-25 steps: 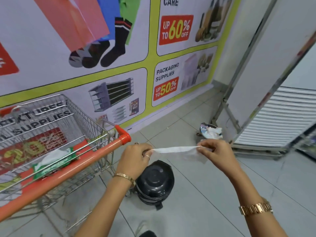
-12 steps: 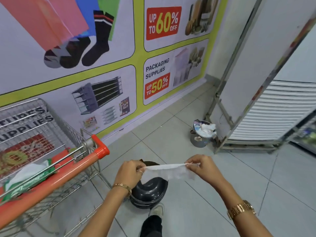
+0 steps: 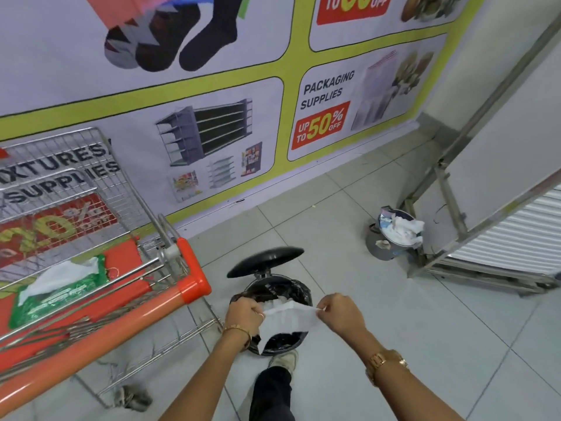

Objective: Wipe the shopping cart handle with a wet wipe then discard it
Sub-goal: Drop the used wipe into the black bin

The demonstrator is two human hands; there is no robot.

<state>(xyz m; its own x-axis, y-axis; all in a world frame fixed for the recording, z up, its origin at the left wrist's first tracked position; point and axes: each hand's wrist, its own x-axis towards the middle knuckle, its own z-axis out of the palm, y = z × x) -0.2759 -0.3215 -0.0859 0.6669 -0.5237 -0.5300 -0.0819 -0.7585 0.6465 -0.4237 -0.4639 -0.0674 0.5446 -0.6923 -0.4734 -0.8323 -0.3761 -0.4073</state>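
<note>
Head view: your left hand (image 3: 244, 311) and right hand (image 3: 341, 312) each pinch an end of the wet wipe (image 3: 288, 317), stretched right above the open pedal bin (image 3: 277, 302). Just keep the pedal down and release both ends together.

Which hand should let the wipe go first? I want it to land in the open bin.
Probably the right hand: it pinches the wipe near the black bin's far rim, while the left hand holds the end hanging over the opening.
</note>
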